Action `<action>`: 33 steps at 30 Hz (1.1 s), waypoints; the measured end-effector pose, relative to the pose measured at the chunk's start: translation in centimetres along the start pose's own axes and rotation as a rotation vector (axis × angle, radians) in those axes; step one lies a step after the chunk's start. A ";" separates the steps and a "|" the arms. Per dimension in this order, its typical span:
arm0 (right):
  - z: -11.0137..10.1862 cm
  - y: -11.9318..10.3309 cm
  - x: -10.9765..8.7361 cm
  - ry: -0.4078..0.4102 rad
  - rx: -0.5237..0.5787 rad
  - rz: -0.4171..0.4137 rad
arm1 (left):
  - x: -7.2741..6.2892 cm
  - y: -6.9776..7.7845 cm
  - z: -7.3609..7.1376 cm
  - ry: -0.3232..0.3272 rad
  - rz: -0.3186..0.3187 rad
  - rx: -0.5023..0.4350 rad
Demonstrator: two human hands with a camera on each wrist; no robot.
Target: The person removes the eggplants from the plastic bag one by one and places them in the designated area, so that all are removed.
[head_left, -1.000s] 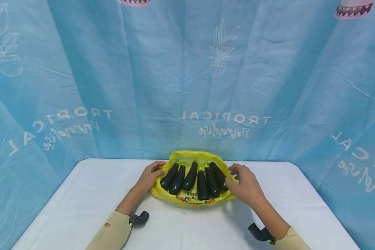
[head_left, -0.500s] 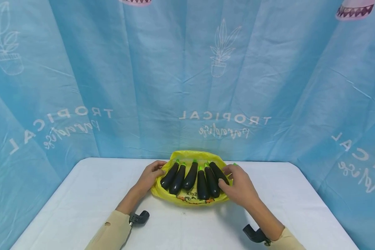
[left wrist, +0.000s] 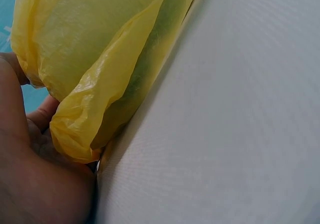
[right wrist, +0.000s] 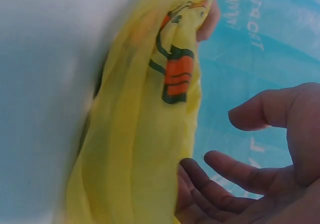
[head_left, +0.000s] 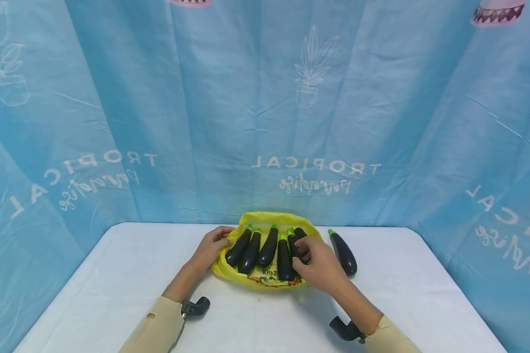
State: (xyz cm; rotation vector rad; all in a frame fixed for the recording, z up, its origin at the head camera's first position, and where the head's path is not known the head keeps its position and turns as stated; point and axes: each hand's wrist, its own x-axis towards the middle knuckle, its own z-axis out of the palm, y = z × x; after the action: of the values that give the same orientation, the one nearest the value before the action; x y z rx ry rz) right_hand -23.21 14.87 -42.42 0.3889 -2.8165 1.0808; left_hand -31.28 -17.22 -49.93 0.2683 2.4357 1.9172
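Note:
A yellow plastic bag point(head_left: 234, 276) lies spread open on the table with several dark eggplants point(head_left: 269, 246) side by side inside, green stems toward the back. At the bag's left rim, my left hand point(head_left: 212, 247) holds the edge; the left wrist view shows the crumpled yellow film point(left wrist: 95, 84) between thumb and fingers. Over the bag's right part is my right hand point(head_left: 321, 264), hiding parts of the rightmost eggplants. In the right wrist view its thumb and fingers point(right wrist: 240, 173) are apart with nothing between them. One more eggplant point(head_left: 343, 253) lies outside, right of the bag.
A white cloth covers the table point(head_left: 256, 323). Close behind its back edge hangs a blue printed curtain point(head_left: 221, 147). Black wrist devices, such as the left one point(head_left: 196, 307), stick out from both forearms.
My right hand has moved left from the bag's right rim to over the rightmost eggplants inside. The eggplant outside the bag is now uncovered. My left hand has stayed at the left rim.

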 end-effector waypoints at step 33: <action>3.8 -1.2 2.6 -0.075 -0.325 -0.049 | 0.0 0.0 -0.1 -0.011 0.011 -0.002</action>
State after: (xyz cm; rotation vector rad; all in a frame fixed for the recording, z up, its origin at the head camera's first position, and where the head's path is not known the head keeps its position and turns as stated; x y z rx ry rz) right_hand -25.40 10.94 -44.05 0.4689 -2.9580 0.5936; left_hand -31.33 -17.28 -49.94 0.2921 2.4305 1.9181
